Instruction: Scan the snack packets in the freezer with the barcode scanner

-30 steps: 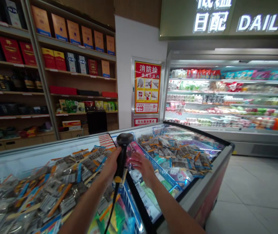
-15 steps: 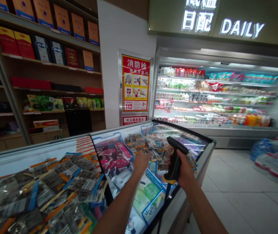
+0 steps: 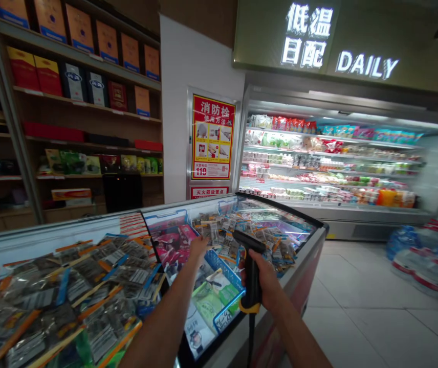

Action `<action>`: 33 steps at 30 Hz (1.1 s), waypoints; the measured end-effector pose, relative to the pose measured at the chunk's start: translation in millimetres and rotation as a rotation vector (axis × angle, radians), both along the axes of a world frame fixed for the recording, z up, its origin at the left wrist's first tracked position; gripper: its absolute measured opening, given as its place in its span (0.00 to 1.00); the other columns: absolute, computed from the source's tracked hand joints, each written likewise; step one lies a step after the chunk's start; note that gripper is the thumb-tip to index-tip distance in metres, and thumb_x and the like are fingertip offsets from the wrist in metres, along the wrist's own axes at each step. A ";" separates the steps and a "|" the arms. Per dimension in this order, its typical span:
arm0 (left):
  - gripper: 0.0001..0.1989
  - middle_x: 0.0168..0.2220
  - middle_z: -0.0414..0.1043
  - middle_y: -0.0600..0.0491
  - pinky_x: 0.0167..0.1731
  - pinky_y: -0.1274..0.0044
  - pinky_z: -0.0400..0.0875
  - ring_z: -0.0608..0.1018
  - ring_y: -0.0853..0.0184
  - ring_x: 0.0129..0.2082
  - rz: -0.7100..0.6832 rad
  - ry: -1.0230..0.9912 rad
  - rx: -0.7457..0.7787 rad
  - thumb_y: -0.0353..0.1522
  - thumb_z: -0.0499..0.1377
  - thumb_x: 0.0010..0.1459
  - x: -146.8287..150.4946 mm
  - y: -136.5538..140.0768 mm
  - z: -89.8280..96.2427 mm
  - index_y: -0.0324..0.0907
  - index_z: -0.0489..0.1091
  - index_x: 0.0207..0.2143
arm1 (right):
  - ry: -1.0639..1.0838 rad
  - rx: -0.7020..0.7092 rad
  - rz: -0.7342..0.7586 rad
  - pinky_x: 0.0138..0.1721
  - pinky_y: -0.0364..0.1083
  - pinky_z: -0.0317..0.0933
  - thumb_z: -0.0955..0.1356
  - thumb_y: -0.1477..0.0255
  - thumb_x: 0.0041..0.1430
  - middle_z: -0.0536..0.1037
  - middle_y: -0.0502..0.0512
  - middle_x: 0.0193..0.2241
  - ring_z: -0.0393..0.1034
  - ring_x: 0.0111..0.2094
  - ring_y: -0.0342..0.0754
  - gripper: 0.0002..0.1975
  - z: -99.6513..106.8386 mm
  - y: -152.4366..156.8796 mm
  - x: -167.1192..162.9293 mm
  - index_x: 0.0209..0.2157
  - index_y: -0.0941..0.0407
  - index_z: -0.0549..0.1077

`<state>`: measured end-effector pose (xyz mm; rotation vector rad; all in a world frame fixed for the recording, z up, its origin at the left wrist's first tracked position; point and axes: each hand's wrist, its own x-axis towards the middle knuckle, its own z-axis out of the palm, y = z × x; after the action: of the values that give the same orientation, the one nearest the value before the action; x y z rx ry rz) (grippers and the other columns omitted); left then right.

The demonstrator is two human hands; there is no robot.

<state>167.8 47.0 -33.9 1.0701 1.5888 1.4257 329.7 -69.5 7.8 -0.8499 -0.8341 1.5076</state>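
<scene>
In my right hand (image 3: 267, 278) is a black handheld barcode scanner (image 3: 253, 278) with yellow trim. My fingers wrap round its handle, its head points left over the freezer, and its cable hangs down. My left hand (image 3: 199, 246) reaches into the chest freezer, its fingers closed at the edge of a small clear packet (image 3: 214, 233) with a printed label. The packet stands up a little from the pile of similar packets (image 3: 276, 245) behind it. Pink bags (image 3: 175, 245) lie left of this hand, and green and white bags (image 3: 213, 299) lie below it.
A black divider (image 3: 150, 235) separates the freezer's left section, heaped with packets (image 3: 84, 281). The freezer rim (image 3: 314, 245) runs along the right. Shelves of boxes (image 3: 77, 107) stand behind left, a refrigerated display (image 3: 330, 179) behind right. Bottled water packs (image 3: 430, 260) sit on the tiled floor.
My left hand has moved left and now has a packet at its fingers. The scanner in my right hand has shifted left and lower. The view has tilted up slightly.
</scene>
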 end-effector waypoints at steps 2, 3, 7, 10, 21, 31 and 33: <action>0.15 0.39 0.66 0.50 0.33 0.72 0.68 0.71 0.70 0.35 0.024 -0.133 -0.009 0.35 0.51 0.54 -24.4 -9.8 4.8 0.37 0.63 0.42 | 0.005 0.061 0.032 0.12 0.39 0.55 0.67 0.61 0.42 0.69 0.48 0.16 0.60 0.13 0.40 0.16 1.8 7.6 -12.5 0.29 0.59 0.66; 0.14 0.39 0.66 0.50 0.32 0.73 0.68 0.71 0.70 0.34 0.039 -0.193 0.000 0.35 0.50 0.54 -35.1 -14.7 7.1 0.37 0.63 0.42 | 0.017 0.103 0.043 0.12 0.39 0.55 0.67 0.60 0.42 0.69 0.48 0.16 0.60 0.13 0.40 0.17 3.4 13.2 -20.2 0.29 0.59 0.67; 0.08 0.35 0.67 0.54 0.29 0.78 0.69 0.71 0.75 0.28 0.101 -0.393 0.105 0.31 0.50 0.55 -65.2 -30.5 11.1 0.39 0.62 0.38 | 0.095 0.270 0.003 0.12 0.39 0.55 0.67 0.61 0.42 0.69 0.47 0.16 0.60 0.13 0.39 0.15 9.3 40.4 -55.0 0.28 0.58 0.66; 0.04 0.32 0.66 0.55 0.27 0.80 0.69 0.71 0.76 0.25 0.137 -0.488 0.160 0.28 0.50 0.54 -79.8 -37.7 8.2 0.42 0.62 0.32 | 0.112 0.321 0.035 0.12 0.38 0.54 0.66 0.62 0.44 0.68 0.46 0.14 0.59 0.12 0.39 0.13 4.1 54.1 -74.8 0.27 0.57 0.67; 0.05 0.32 0.68 0.53 0.30 0.77 0.70 0.72 0.71 0.30 0.214 -0.638 0.180 0.25 0.50 0.51 -103.3 -28.8 0.5 0.43 0.61 0.29 | -0.099 0.036 0.465 0.10 0.39 0.55 0.65 0.60 0.45 0.69 0.50 0.14 0.61 0.11 0.41 0.17 -24.2 38.7 -61.9 0.27 0.61 0.67; 0.03 0.30 0.66 0.56 0.30 0.76 0.70 0.71 0.74 0.27 0.259 -0.680 0.185 0.26 0.50 0.51 -103.1 -26.3 -0.2 0.43 0.61 0.29 | 0.012 -0.062 0.393 0.11 0.38 0.56 0.64 0.61 0.45 0.69 0.48 0.15 0.61 0.12 0.39 0.17 -25.9 41.3 -53.9 0.31 0.60 0.67; 0.04 0.29 0.65 0.56 0.30 0.76 0.70 0.71 0.74 0.27 0.258 -0.677 0.189 0.26 0.50 0.51 -102.5 -27.7 0.4 0.43 0.62 0.28 | 0.039 -0.071 0.408 0.12 0.38 0.56 0.64 0.60 0.45 0.69 0.48 0.15 0.60 0.12 0.39 0.16 -25.7 40.3 -54.9 0.30 0.60 0.67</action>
<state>65.2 19.3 -33.5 0.3980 1.1318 1.8837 274.8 -29.2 -17.9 -0.7267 -0.9695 1.9134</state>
